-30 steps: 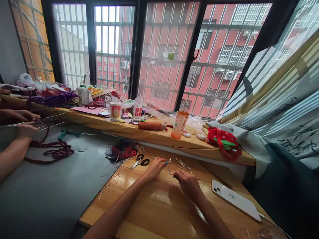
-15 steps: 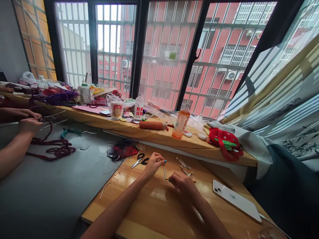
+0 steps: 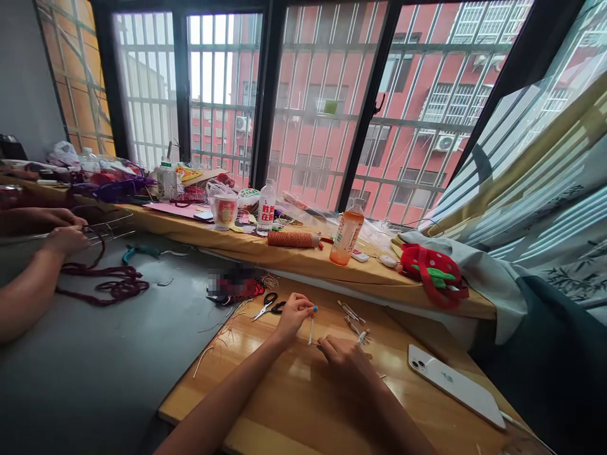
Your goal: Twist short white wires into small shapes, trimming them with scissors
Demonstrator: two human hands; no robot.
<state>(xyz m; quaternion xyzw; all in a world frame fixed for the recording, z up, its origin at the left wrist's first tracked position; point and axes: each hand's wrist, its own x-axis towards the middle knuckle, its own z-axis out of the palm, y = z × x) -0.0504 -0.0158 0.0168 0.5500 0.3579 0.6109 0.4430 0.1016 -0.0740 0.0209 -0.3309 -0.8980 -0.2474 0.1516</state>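
Note:
My left hand (image 3: pixel 298 314) is closed in a pinch on the upper end of a thin white stick (image 3: pixel 311 330), which hangs down at a slight tilt above the wooden table (image 3: pixel 284 404). At the stick's lower end, my right hand (image 3: pixel 342 354) is closed with its fingers bent. A thin tan strand seems to run from the stick into those fingers, though their grip is partly hidden. Scissors (image 3: pixel 268 306) with black handles lie left of my left hand. Beyond my right hand are several small whitish sticks or bundles (image 3: pixel 355 325).
A white phone (image 3: pixel 453 382) lies at the table's right. On the cloth-covered ledge (image 3: pixel 303 259) stand an orange thread spool (image 3: pixel 293 239), a drink bottle (image 3: pixel 347 235), a clear bottle (image 3: pixel 266 208) and a cup (image 3: pixel 224 212). At left, another person's hands (image 3: pixel 66 237) work with dark red cord (image 3: pixel 123 284).
My right hand has shifted slightly left and down beside the stick's lower end. The stick now hangs tilted a little more to the left. The whole view has shifted slightly.

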